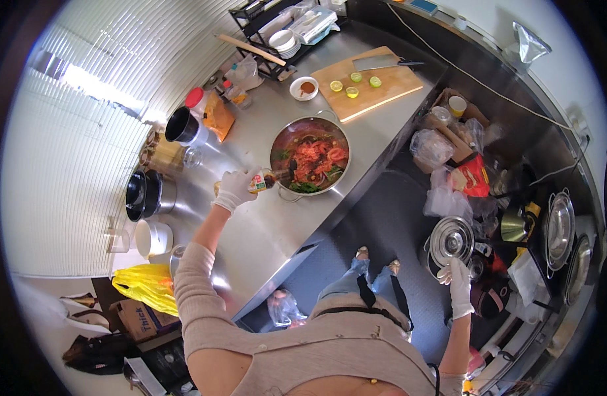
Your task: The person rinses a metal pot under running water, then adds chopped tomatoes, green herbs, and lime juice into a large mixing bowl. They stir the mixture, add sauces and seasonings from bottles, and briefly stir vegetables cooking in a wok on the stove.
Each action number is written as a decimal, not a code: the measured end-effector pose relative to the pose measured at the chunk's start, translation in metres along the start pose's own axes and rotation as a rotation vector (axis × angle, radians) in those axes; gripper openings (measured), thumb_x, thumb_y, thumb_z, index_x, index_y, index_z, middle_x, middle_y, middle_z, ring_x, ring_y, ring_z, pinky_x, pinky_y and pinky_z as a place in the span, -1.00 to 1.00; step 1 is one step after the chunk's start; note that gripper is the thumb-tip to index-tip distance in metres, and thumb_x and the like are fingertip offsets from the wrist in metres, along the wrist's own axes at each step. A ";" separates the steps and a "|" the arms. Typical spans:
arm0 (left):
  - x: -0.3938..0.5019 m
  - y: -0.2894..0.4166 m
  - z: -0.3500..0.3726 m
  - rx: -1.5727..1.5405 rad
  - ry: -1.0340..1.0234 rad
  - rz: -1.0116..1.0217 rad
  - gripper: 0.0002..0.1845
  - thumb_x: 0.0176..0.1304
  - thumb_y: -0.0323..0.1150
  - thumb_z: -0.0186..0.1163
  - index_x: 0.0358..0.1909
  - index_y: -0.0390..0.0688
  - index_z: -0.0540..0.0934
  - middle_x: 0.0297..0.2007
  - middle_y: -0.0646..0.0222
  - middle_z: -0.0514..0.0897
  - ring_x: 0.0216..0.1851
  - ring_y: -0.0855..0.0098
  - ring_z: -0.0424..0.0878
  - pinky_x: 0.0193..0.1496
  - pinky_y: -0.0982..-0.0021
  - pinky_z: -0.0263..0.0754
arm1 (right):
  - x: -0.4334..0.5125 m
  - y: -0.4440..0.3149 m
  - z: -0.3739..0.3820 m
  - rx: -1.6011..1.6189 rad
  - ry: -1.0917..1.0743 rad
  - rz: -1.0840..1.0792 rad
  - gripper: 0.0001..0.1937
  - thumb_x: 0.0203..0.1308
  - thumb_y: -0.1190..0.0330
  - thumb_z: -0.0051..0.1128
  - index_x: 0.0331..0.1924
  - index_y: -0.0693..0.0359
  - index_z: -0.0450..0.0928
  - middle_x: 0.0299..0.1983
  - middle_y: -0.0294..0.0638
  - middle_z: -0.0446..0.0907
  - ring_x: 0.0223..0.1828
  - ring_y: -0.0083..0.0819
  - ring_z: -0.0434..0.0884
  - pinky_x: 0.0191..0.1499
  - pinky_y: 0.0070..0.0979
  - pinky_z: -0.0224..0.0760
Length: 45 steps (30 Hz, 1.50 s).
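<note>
My left hand [234,189], in a white glove, grips a labelled glass bottle [260,182] of dark liquid. The bottle is tipped on its side, its neck reaching over the near left rim of a wide two-handled steel pot [347,171]. Inside the pot lies a red shredded mixture [313,156] with green leaves and onion slices. Dark liquid shows at the bottle's mouth, though whether it flows is hard to tell. My right hand [456,284], also gloved, hangs low at my right with curled fingers. In the picture it overlaps the edge of a round steel lid [452,240]; contact cannot be judged.
Beyond the pot, a wooden cutting board [387,94] bears several cut limes [352,92] and a cleaver [375,62]. A white bowl [298,92] with reddish-brown powder stands beside it. Black pots [142,195] line the steel counter's [254,247] left side. Bags and boxes [447,148] crowd the right.
</note>
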State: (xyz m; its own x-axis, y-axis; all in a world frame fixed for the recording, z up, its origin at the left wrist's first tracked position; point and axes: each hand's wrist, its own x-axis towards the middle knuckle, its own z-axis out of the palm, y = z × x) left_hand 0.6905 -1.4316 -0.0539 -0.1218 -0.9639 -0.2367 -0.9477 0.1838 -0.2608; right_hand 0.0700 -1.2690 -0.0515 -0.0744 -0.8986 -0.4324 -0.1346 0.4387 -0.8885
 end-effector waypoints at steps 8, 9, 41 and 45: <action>0.074 0.028 -0.017 0.048 0.119 0.142 -0.13 -0.17 0.00 0.42 0.31 0.24 0.36 -0.21 0.35 0.62 -0.26 0.24 0.65 -0.23 0.15 0.46 | -0.035 0.011 -0.019 0.017 0.184 0.034 -0.57 0.50 0.10 -0.20 -0.16 0.26 0.65 -0.56 -0.35 0.61 -0.59 -0.71 0.45 -0.50 -0.73 0.23; 0.084 0.027 -0.018 0.071 0.109 0.136 -0.13 -0.17 0.00 0.43 0.31 0.24 0.36 -0.21 0.35 0.62 -0.24 0.25 0.65 -0.22 0.15 0.45 | -0.040 0.013 -0.021 0.028 0.206 0.055 -0.56 0.50 0.10 -0.21 -0.16 0.26 0.64 -0.56 -0.35 0.61 -0.60 -0.72 0.45 -0.50 -0.73 0.23; 0.062 0.029 -0.074 0.324 -0.172 0.162 -0.18 -0.23 -0.16 0.53 0.19 0.21 0.42 -0.20 0.39 0.61 -0.19 0.31 0.64 -0.19 0.18 0.41 | 0.021 0.025 -0.005 0.038 0.022 0.122 -0.55 0.49 0.07 -0.20 -0.10 0.28 0.64 -0.54 -0.33 0.64 -0.59 -0.70 0.49 -0.50 -0.74 0.26; 0.075 0.041 -0.080 0.448 -0.129 0.244 -0.26 -0.18 -0.17 0.51 0.16 0.18 0.46 -0.23 0.39 0.62 -0.23 0.31 0.65 -0.20 0.20 0.42 | 0.066 0.004 -0.003 -0.009 -0.095 0.064 -0.57 0.47 0.11 -0.20 -0.13 0.26 0.65 -0.53 -0.32 0.63 -0.58 -0.68 0.49 -0.48 -0.71 0.26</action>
State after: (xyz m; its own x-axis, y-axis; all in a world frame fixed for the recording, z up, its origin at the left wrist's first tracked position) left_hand 0.6191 -1.5117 -0.0073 -0.2591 -0.8562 -0.4470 -0.6735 0.4919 -0.5518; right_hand 0.0612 -1.3265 -0.0831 0.0111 -0.8651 -0.5015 -0.1413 0.4951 -0.8573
